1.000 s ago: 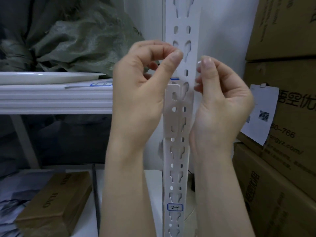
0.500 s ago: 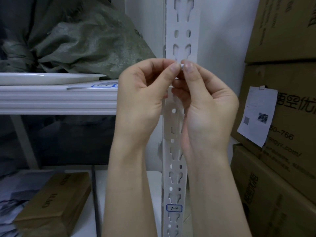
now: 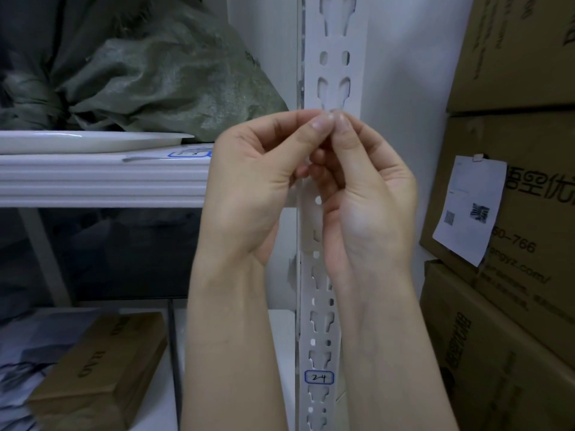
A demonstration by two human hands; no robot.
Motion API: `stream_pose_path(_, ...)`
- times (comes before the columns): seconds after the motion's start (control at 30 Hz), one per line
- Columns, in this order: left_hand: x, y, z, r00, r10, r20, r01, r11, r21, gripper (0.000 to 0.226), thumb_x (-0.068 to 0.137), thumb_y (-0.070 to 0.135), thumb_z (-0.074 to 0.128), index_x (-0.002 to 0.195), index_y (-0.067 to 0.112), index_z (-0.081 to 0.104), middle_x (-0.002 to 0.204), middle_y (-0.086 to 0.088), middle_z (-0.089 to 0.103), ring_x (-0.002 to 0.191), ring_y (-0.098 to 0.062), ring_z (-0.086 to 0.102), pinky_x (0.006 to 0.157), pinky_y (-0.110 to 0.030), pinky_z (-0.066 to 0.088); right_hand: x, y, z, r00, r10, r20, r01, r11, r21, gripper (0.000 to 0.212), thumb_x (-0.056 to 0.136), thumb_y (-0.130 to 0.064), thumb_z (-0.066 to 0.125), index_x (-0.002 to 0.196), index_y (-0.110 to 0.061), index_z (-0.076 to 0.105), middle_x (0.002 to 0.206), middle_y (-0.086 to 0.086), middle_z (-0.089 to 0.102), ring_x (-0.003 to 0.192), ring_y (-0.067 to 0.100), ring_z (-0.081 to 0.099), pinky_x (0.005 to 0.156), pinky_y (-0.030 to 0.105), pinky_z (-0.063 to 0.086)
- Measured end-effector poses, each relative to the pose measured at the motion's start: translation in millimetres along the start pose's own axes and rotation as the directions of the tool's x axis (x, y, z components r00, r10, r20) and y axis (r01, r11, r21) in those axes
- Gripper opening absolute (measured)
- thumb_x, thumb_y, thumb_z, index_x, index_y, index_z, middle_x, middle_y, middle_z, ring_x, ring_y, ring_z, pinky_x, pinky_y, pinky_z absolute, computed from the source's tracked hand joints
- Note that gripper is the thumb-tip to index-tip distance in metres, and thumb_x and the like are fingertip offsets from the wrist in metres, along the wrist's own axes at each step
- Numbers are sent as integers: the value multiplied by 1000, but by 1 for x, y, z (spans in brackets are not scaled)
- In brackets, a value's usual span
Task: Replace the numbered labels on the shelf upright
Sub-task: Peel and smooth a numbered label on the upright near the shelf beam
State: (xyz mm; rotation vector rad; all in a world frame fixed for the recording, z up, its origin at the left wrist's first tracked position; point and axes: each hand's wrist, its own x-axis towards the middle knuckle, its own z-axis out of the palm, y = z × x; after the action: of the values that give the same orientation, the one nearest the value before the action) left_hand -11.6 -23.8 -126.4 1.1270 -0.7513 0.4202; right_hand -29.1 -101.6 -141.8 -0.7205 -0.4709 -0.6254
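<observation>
A green woven sack (image 3: pixel 155 73) slumps on the upper shelf at my left, with a shallow white tray (image 3: pixel 93 140) lying in front of it. Below them runs the white shelf beam (image 3: pixel 93 178), and a blue-edged sticker (image 3: pixel 188 154) sits on its top edge; its writing is too blurred to read. On the lower shelf lies a brown box (image 3: pixel 99 368) beside some crumpled paper. Stacked cartons (image 3: pixel 513 57) fill the right side, and a white slip with printed codes (image 3: pixel 466 209) hangs from 1 of them.

My 2 hands block the middle of the shelf upright (image 3: pixel 334 73), and my forearms cover its edges lower down. My left hand (image 3: pixel 249 181) and right hand (image 3: pixel 367 188) are raised in front of it, close together. Thumbs and forefingers are curled and meet tip to tip at 1 spot. I cannot tell what, if anything, is nipped between them.

The upright is white metal and stands vertical between the shelf and the cartons. It is punched with 2 columns of keyhole slots and small round holes. Low down on its face, between my forearms, sits a small label (image 3: pixel 319 377), a blue rounded frame with "2-4" handwritten in black.
</observation>
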Motion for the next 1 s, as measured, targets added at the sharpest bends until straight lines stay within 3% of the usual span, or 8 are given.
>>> stream_pose_path(0.07,-2,3,2,999,-35,-12,34,999,-30,19,74,16,69,87,4,71,76,-5,69,64,-8,54,61,-17,44,0,0,1,1000,17,25,-17,1000,10,12,90,-3,63,83,-7,72,71,3,69,61,9,59,57,19,51)
stream_pose_path(0.23,-2,8,2,996,-72,-45,69,996,-49,7,89,8,61,89,5,68,72,-3,67,59,-5,56,60,-16,46,0,0,2,999,-5,47,5,1000,3,21,98,-8,54,90,-4,73,71,4,68,60,9,57,60,20,52)
stream_pose_path(0.57,-4,8,-2,993,28,-112,-19,997,81,15,76,2,76,86,10,67,78,-1,75,78,-13,71,73,-25,57,0,-1,-1,1000,-26,-11,25,996,-81,13,93,-3,61,88,-5,73,72,3,70,61,7,60,58,18,51)
stream_pose_path(0.77,-5,8,0,995,55,-85,-44,992,119,18,78,-6,73,90,6,70,78,-1,77,76,-8,73,68,-17,55,0,-2,-2,998,-38,-41,33,994,-102,9,91,2,63,89,-2,70,73,6,71,62,10,62,59,19,51)
stream_pose_path(1.0,-3,5,1,994,82,-70,-66,978,198,11,80,0,74,84,10,73,72,3,75,71,-7,69,68,-18,55,-1,-5,-2,996,-65,-61,57,990,-127,11,91,2,63,86,-4,71,70,3,70,60,9,63,59,19,53)
